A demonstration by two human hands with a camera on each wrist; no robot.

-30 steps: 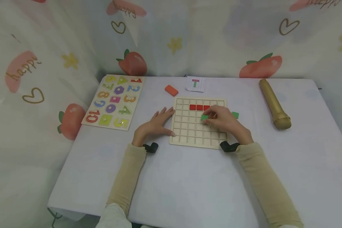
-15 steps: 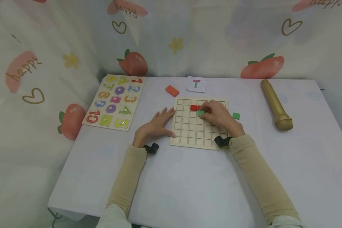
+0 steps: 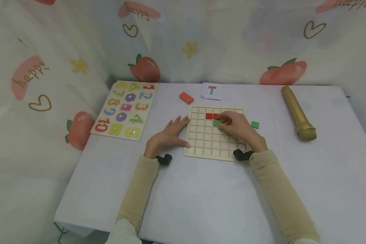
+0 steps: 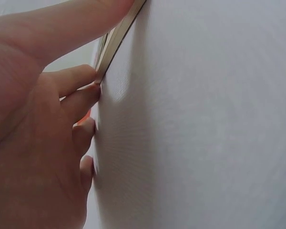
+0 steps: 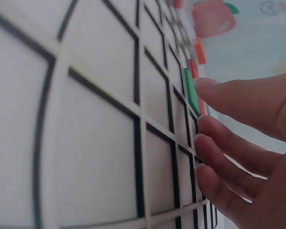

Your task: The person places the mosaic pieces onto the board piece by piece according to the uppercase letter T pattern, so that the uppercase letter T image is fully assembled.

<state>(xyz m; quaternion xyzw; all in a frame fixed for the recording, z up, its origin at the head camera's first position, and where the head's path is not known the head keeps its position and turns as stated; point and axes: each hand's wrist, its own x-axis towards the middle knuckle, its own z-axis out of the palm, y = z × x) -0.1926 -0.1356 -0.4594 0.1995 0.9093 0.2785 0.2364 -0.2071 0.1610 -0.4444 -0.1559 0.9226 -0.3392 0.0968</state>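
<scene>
A wooden grid board (image 3: pixel 201 149) lies on the table in the head view. Red tiles (image 3: pixel 209 116) form a row near its top, the right end hidden behind fingers. Just below them, a green tile (image 3: pixel 217 123) lies flat in a square. My right hand (image 3: pixel 239 127) is at that tile's right side, thumb and index finger parted beside it; the right wrist view has the thumb (image 5: pixel 214 88) right at the green tile's edge. My left hand (image 3: pixel 167 135) rests at the board's left edge, fingers spread and thumb (image 4: pixel 86 19) against the rim.
Another green tile (image 3: pixel 255 125) lies right of the board. Behind it are an orange block (image 3: pixel 186 98) and a card with a T pattern (image 3: pixel 211 96). A number puzzle (image 3: pixel 122 125) lies at left, a gold microphone (image 3: pixel 299 115) at right.
My right hand carried the green tile left to the square under the red row, where it now lies flat. The fingers have shifted slightly right off it. The left hand stays put.
</scene>
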